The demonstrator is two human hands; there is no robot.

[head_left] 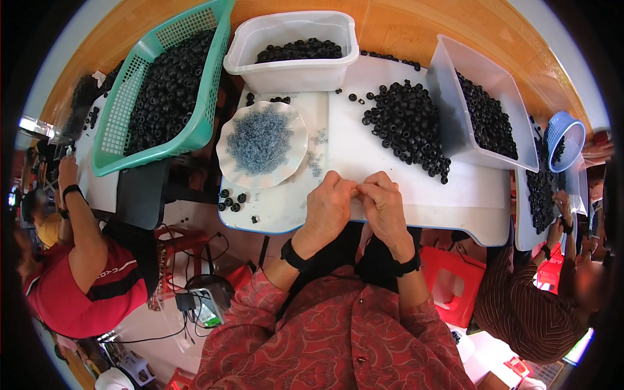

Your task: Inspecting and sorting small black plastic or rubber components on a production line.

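My left hand [329, 204] and my right hand [386, 207] meet over the front edge of the white table, fingertips pinched together. Whatever lies between the fingers is too small or hidden to make out. To the left of my hands stands a white scalloped plate [224, 155], filled with small translucent blue-grey pieces [259, 139]. A loose heap of black round parts with holes [406, 120] spreads over the table beyond my right hand. Several more black parts [235, 207] sit near the table's left front corner.
A green basket [107, 146], a white tub [289, 79] and a clear plastic bin [478, 153] hold black parts along the far side. People work at both sides, one in a red shirt [97, 292], one in striped dark clothing [530, 312]. Red stools [448, 279] and cables stand below.
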